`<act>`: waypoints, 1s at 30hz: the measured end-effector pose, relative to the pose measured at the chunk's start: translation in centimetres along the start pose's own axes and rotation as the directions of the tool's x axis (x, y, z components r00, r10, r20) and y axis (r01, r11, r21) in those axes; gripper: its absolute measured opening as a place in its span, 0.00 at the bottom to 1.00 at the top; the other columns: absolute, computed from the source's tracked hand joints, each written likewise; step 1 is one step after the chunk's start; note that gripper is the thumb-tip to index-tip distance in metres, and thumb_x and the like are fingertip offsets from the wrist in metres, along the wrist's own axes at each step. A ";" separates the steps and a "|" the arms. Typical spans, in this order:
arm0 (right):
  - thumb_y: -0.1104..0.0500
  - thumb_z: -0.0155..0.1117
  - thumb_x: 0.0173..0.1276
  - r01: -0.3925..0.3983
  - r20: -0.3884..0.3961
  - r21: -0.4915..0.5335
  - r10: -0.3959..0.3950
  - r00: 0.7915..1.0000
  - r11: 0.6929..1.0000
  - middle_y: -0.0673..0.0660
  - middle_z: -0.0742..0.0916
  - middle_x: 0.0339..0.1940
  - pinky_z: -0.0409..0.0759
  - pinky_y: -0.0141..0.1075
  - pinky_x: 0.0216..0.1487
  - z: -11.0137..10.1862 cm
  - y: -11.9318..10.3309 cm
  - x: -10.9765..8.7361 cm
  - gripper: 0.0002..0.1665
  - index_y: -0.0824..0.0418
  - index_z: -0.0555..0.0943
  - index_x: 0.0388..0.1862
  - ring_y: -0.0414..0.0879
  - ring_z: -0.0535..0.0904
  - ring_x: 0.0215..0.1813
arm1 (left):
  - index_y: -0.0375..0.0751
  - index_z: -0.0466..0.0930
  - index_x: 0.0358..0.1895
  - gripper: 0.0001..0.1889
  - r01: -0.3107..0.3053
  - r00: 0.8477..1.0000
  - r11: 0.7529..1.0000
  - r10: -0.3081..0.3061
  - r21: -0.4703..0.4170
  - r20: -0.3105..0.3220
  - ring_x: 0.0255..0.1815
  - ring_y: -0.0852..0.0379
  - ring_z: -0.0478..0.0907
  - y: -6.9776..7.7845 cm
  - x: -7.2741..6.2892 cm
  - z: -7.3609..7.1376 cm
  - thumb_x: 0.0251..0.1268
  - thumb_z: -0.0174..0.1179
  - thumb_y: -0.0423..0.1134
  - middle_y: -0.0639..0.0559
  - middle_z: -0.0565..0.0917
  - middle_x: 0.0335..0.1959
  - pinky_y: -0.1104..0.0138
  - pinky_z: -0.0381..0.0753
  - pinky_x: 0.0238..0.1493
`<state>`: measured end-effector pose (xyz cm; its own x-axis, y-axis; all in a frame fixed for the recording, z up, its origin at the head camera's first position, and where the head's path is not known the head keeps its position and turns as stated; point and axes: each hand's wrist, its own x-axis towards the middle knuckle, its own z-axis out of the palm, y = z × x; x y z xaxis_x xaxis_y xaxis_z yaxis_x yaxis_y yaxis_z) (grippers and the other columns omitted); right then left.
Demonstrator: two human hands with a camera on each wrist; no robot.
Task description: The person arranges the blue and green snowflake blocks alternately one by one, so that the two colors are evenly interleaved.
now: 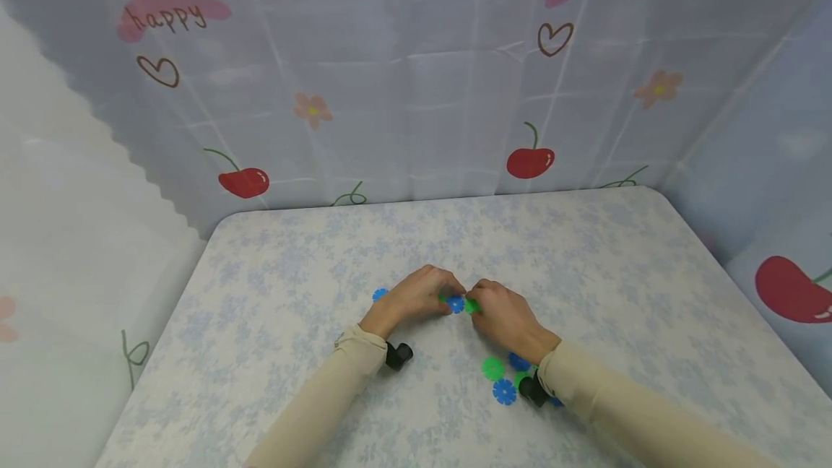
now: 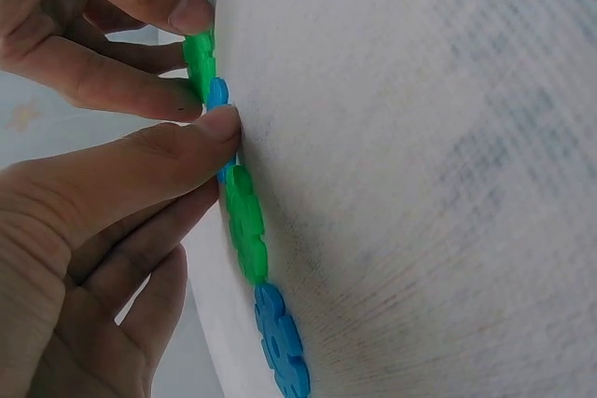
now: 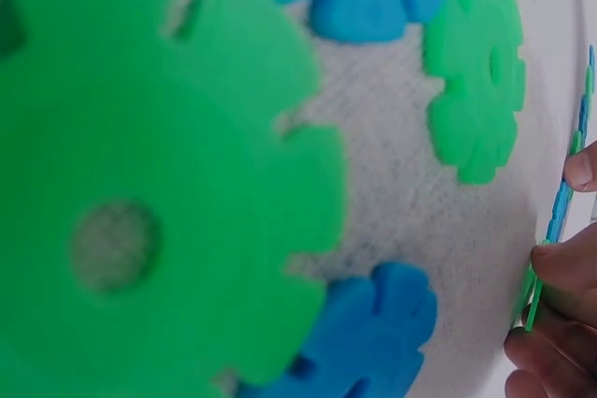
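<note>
At the far left, a leftmost blue disc [image 1: 380,295] is lying on the counter [image 1: 273,295], partly covered by the left hand [image 1: 416,298]. A black left wrist camera [image 1: 399,356] is protruding beside the left sleeve [image 1: 325,396]. The left fingers are pinching a gripped blue disc [image 1: 455,304] near the counter's middle. In the left wrist view, an adjoining green disc [image 2: 245,226] is sitting edge to edge between this piece and a further blue disc [image 2: 282,342]. To the right, the right hand [image 1: 510,316] is pinching an end green disc [image 1: 471,305] between thumb and fingers; this piece is meeting the gripped blue disc, though the exact joint is not showing clearly. Nearer the right sleeve [image 1: 624,396], a loose green disc [image 1: 492,368] and a loose blue disc [image 1: 504,391] are lying flat, with more discs being partly hidden by a black right wrist camera [image 1: 534,388]. Behind, a printed curtain [image 1: 442,107] is hanging.
</note>
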<state>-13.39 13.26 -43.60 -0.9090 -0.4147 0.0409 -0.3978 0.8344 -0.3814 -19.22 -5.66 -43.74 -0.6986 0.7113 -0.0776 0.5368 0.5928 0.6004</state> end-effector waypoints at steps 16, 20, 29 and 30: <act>0.66 0.71 0.60 -0.016 0.013 -0.010 0.016 1.000 1.000 0.58 0.86 0.48 0.84 0.45 0.42 -0.2 -0.5 0.3 0.16 0.64 0.87 0.48 0.54 0.83 0.48 | 0.40 0.86 0.51 0.18 -0.005 1.000 1.000 0.005 -0.013 -0.018 0.51 0.58 0.81 -0.3 -0.4 0.0 0.55 0.72 0.29 0.53 0.86 0.49 0.71 0.78 0.51; 0.66 0.70 0.60 -0.025 0.020 -0.010 0.025 0.999 1.000 0.58 0.86 0.48 0.84 0.45 0.42 -0.3 -0.4 0.4 0.17 0.64 0.86 0.49 0.54 0.82 0.49 | 0.40 0.86 0.52 0.18 -0.018 1.000 1.000 0.017 -0.018 -0.023 0.51 0.58 0.81 -0.3 -0.2 0.1 0.56 0.71 0.29 0.52 0.86 0.49 0.71 0.78 0.51; 0.67 0.68 0.60 -0.031 0.031 -0.017 0.031 0.999 0.999 0.58 0.85 0.48 0.84 0.44 0.40 -0.4 -0.2 0.3 0.17 0.64 0.86 0.50 0.53 0.82 0.48 | 0.40 0.86 0.52 0.19 -0.010 1.000 1.000 0.010 -0.017 -0.017 0.51 0.58 0.81 -0.1 0.1 0.2 0.56 0.71 0.29 0.52 0.86 0.49 0.70 0.78 0.51; 0.67 0.68 0.60 -0.030 0.031 -0.017 0.030 0.999 0.999 0.58 0.85 0.48 0.84 0.44 0.40 -0.4 -0.2 0.3 0.17 0.64 0.86 0.50 0.53 0.82 0.48 | 0.40 0.86 0.52 0.19 -0.008 1.000 1.000 0.007 -0.016 -0.017 0.51 0.58 0.81 -0.1 0.1 0.2 0.55 0.71 0.29 0.52 0.86 0.49 0.70 0.78 0.51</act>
<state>-13.61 13.13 -43.17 -0.9163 -0.4004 0.0003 -0.3726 0.8523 -0.3670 -19.23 -5.62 -44.02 -0.7028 0.7089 -0.0593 0.5347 0.5814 0.6133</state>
